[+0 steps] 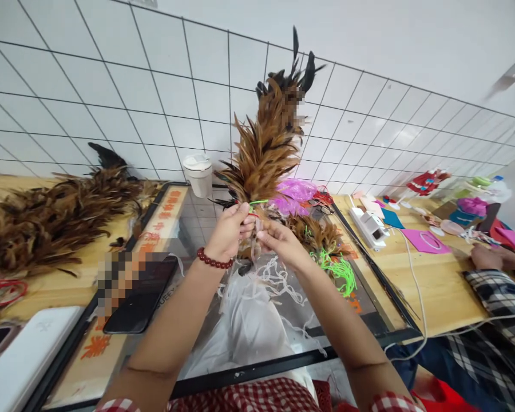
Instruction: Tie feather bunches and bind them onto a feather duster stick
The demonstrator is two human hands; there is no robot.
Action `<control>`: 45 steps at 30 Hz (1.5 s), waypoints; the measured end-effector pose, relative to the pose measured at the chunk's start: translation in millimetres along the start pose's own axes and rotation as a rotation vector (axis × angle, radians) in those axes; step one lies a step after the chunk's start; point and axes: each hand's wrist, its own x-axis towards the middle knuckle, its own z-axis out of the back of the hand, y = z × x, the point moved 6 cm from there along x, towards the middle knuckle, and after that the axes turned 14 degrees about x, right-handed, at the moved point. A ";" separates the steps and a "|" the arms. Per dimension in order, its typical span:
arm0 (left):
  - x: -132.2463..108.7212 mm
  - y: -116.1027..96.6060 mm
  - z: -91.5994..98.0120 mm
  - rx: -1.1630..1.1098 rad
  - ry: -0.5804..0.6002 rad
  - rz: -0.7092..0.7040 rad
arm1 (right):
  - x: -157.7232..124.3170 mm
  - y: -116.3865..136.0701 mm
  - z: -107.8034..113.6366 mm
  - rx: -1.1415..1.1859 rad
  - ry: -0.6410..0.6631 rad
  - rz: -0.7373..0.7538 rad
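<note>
A long bundle of brown feathers with black tips stands upright in front of me, leaning slightly right. My left hand, a dark red bead bracelet on its wrist, is closed around the bundle's base, where a bit of green cord shows. Beside it, my right hand pinches a pale translucent strip at the same base. Loose white strips lie tangled below both hands. Right of my right hand are a smaller brown feather piece and bright green cords.
More feather bundles lie on the left. A black phone, a white power bank and a lidded cup surround the glass-topped work area. A power strip with a cable and another person's hand are on the right.
</note>
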 end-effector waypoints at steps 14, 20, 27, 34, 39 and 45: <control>-3.2 10.8 -2.9 -0.145 0.132 0.297 | -8.4 4.3 15.7 0.855 -0.138 -0.202; -5.3 14.2 -4.1 -0.273 0.075 0.322 | -20.5 22.0 22.1 0.894 -0.170 -0.132; -2.8 8.8 6.6 -0.240 -0.024 0.252 | -42.0 -30.6 18.4 0.454 -0.121 -0.128; 1.9 6.1 12.0 -0.149 -0.087 0.162 | -77.5 -0.3 115.8 -1.101 -0.469 -0.057; 6.3 11.7 13.3 -0.153 -0.111 0.178 | -80.9 22.5 173.5 -1.442 -0.804 -0.291; 11.0 18.2 15.5 -0.151 -0.104 0.160 | -72.1 29.6 167.8 -1.223 -0.681 -0.147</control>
